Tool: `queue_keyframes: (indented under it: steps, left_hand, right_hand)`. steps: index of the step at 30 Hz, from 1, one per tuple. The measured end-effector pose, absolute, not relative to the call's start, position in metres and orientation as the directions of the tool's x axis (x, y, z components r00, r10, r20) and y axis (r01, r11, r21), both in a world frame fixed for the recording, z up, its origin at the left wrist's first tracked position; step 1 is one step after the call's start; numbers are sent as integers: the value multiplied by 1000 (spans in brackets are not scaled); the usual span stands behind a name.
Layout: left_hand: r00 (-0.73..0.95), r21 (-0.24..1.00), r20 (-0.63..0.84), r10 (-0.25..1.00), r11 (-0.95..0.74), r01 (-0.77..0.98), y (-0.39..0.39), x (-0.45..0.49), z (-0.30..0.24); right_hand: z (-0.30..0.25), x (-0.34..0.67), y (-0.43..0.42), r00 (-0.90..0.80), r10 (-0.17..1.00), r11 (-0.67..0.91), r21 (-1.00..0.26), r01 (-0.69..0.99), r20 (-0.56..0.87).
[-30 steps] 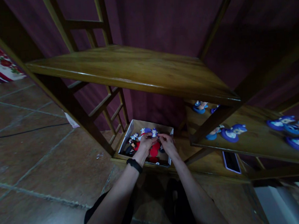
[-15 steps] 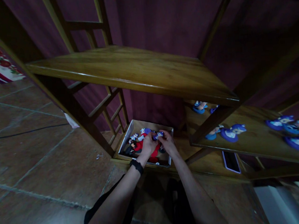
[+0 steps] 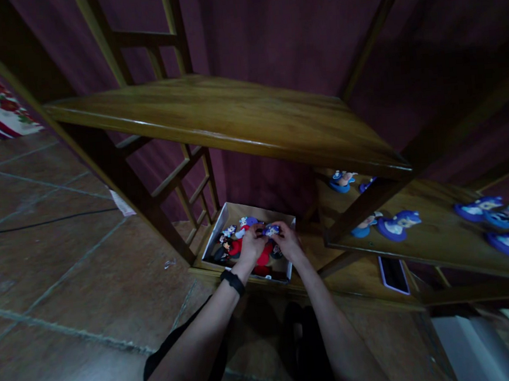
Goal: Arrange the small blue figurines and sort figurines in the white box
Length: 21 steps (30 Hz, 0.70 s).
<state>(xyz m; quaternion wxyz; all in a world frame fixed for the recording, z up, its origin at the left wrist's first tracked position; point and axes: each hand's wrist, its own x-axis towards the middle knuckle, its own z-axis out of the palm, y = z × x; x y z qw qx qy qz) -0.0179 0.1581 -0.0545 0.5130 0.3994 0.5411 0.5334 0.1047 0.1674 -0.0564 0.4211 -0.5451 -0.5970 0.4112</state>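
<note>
A shallow cardboard box (image 3: pixel 216 233) sits on the lowest shelf and holds several small red, blue and white figures (image 3: pixel 236 239). Both my hands are inside it. My left hand (image 3: pixel 252 244), with a black band on the wrist, and my right hand (image 3: pixel 288 242) are closed together on one small blue and white figure (image 3: pixel 270 231), held just above the pile.
A wide wooden shelf board (image 3: pixel 231 119) juts out above the box. To the right, a lower shelf (image 3: pixel 439 240) carries several blue figures (image 3: pixel 398 224). A dark phone (image 3: pixel 392 275) lies on the bottom board. Tiled floor (image 3: pixel 66 264) and a black cable (image 3: pixel 41 222) lie left.
The small blue and white figure has shifted a little to the right between my fingers, and both hands have drawn slightly closer together over the box.
</note>
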Motion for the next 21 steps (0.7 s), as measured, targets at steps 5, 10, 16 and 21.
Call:
queue_keyframes:
  steps: [5, 10, 16, 21]
  left_hand:
    - [-173, 954, -221, 960, 176, -243, 153, -17, -46]
    - [-170, 925, -298, 939, 240, -294, 150, -16, -41]
    - [-120, 873, -344, 931, 270, -406, 147, -19, -30]
    - [-68, 815, -410, 909, 332, -475, 146, -22, -23]
  right_hand:
    - [-55, 105, 164, -85, 990, 134, -911, 391, 109]
    - [-57, 103, 162, -122, 982, 183, -898, 400, 146]
    - [-58, 100, 162, -17, 989, 149, -960, 236, 150]
    - [-61, 100, 166, 43, 999, 13, -993, 117, 18]
